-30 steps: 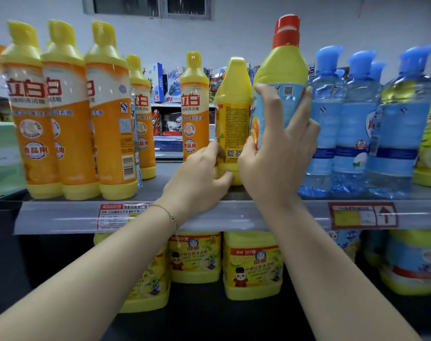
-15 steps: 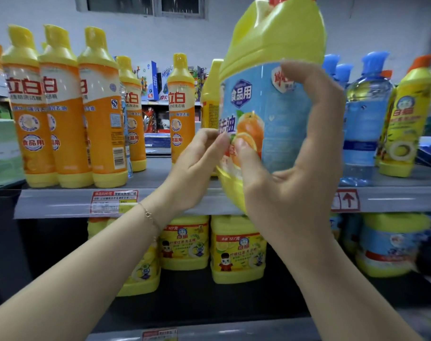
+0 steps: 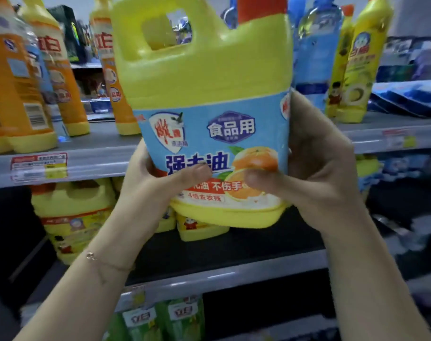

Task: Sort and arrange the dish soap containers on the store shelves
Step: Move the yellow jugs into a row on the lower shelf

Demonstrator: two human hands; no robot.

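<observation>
Since the earlier frames the large yellow jug has come off the upper shelf and now sits close to the camera, held in the air in front of the shelving, label facing the person. Judgement: it was out of place among the slim bottles and is headed for the matching jugs one shelf down.

Left to right:
- Orange bottles stand at the left end of the upper shelf, tall, waisted, yellow bases and caps, glossy wrap labels.
- Left hand: fingers curled round the jug's lower left side, thumb pressed on the label front. Thin chain bracelet at the wrist.
- Jug: squat, rigid opaque plastic, moulded handle with a through-hole at top left, red cap partly cut off by the frame, smooth blue label with an orange fruit picture. Upright, slightly tilted.
- Right hand: fingers wrapped behind the right side, thumb on the label front.
- Similar yellow jugs stand on the middle shelf, below the held one.
- Clear blue bottles and a slim yellow bottle stand toward the upper shelf's right end.
</observation>
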